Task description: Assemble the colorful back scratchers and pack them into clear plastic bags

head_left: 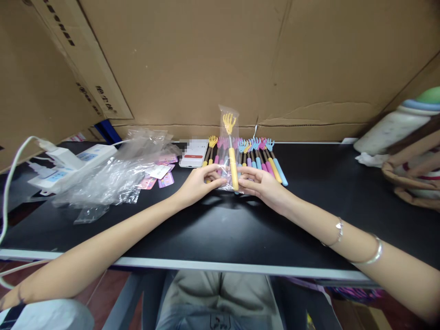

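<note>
One yellow back scratcher [233,158] sits inside a clear plastic sleeve [229,137], standing almost upright at the middle of the black table [309,215], its claw head at the far end and its handle base at the near end. The left hand [199,183] pinches the sleeve's lower left edge, fingers closed narrowly on the plastic; the right hand [263,183] pinches the lower right edge the same way, so the handle lies between the two grips, touching both sets of fingertips.

Just behind the hands lies one row of loose back scratchers [254,158] in yellow, pink and blue, roughly a dozen; the exact count cannot be told because the hands cover some. At the row's left end lies one white phone [193,153]. Further left are one heap of empty clear bags [110,176], a few pink cards [161,176] and one white power strip [74,165]. One cardboard wall [206,59] stands along the far side. One bag with brown straps [409,169] rests at the far right.
</note>
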Demonstrator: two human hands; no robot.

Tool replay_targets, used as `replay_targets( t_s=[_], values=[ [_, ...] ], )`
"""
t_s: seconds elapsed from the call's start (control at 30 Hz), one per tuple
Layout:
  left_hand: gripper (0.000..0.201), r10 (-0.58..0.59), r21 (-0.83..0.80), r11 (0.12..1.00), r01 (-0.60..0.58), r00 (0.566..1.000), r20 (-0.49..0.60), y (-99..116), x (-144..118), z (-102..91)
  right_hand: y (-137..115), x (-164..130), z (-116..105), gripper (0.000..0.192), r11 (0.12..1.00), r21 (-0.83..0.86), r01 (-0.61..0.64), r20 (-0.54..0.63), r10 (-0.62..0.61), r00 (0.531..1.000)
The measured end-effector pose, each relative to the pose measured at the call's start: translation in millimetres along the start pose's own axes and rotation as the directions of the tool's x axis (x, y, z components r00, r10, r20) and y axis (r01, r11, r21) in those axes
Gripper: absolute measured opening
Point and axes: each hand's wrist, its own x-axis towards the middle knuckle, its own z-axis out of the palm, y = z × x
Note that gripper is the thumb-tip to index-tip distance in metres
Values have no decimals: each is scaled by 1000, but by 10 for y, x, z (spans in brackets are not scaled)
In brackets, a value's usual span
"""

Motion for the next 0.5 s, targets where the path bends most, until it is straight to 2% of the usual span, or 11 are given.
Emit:
replay_targets(
  t_s=[0.2,0.37,0.5],
  values=[
    [37,16,-17,1000,-16,999,35,-22,-12,2,6,4,26,39,998,-16,53,3,-53,999],
    [35,62,-20,998,-60,995,80,-26,-28,-4,21,0,36,34,978,-137,155,32,-152,988],
    [41,53,-38,998,-50,994,99,-10,-44,11,28,5,30,31,927,-259,272,74,-262,962]
  ],
)
